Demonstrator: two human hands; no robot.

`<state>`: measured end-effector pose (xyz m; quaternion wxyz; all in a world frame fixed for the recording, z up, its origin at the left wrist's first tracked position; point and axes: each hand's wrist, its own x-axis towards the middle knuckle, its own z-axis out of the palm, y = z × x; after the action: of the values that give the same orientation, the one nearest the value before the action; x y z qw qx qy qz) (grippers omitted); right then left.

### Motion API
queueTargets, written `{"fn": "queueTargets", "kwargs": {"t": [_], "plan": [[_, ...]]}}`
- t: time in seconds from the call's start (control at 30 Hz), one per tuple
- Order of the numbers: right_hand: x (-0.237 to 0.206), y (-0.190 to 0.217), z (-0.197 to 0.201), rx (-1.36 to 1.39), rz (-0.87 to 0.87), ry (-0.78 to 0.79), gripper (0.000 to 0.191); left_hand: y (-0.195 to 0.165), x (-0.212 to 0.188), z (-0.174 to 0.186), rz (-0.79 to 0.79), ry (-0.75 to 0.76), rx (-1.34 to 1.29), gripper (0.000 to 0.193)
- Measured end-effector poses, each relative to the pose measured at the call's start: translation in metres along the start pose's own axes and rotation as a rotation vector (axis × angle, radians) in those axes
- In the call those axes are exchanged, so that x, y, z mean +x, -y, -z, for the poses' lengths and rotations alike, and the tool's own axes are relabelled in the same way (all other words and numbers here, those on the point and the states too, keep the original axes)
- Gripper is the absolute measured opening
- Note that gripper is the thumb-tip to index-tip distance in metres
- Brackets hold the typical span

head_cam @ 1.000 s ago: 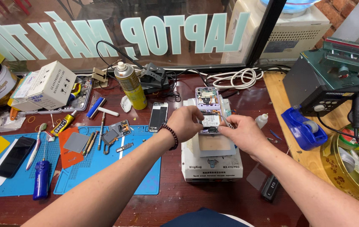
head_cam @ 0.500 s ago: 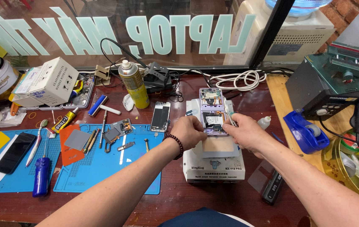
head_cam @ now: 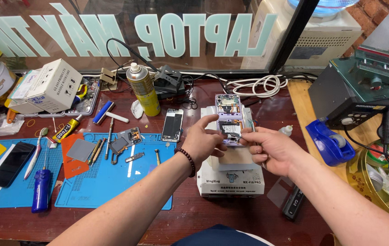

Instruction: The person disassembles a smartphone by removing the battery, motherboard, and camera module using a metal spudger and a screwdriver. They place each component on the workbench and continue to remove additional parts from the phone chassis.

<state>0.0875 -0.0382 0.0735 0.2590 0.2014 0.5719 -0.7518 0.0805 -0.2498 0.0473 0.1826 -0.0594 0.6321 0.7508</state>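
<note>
An opened purple phone (head_cam: 229, 116) lies lengthwise on top of a white box-shaped heating machine (head_cam: 231, 178) in the middle of the bench. My left hand (head_cam: 203, 142) grips the phone's near left edge with thumb and fingers. My right hand (head_cam: 267, 148) pinches the near right edge, and a thin metal tool seems to run under its fingers. Both hands meet over the phone's lower half, hiding its bottom end. The phone's inner boards and camera cluster show at the far end.
A blue work mat (head_cam: 112, 175) at left carries small tools, a phone frame (head_cam: 127, 139), an orange card and a blue electric screwdriver (head_cam: 41, 196). Also here: a loose screen (head_cam: 172, 125), a yellow spray can (head_cam: 143, 89), a black phone (head_cam: 10, 163), a blue tape dispenser (head_cam: 329, 141), and a hot-air station (head_cam: 354, 91).
Both hands have shifted slightly along the phone toward its near end while keeping hold; the camera view has drifted a little. The phone stays on the machine.
</note>
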Motion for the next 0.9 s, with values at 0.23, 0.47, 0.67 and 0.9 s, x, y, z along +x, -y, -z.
{"fn": "queueTargets", "kwargs": {"t": [0.23, 0.47, 0.67, 0.9], "plan": [[0.003, -0.001, 0.003, 0.116, -0.045, 0.045, 0.016, 0.005, 0.011, -0.002, 0.025, 0.007, -0.005, 0.03], [0.002, 0.006, -0.006, 0.045, 0.052, -0.045, 0.019, -0.004, 0.009, -0.004, 0.009, -0.041, 0.095, 0.021], [0.013, 0.017, -0.019, -0.17, 0.178, -0.08, 0.024, -0.025, 0.013, 0.0, -0.37, -0.126, 0.558, 0.031], [0.014, 0.027, -0.036, -0.264, 0.315, -0.061, 0.024, -0.03, 0.036, 0.001, -0.393, -0.103, 0.724, 0.023]]}}
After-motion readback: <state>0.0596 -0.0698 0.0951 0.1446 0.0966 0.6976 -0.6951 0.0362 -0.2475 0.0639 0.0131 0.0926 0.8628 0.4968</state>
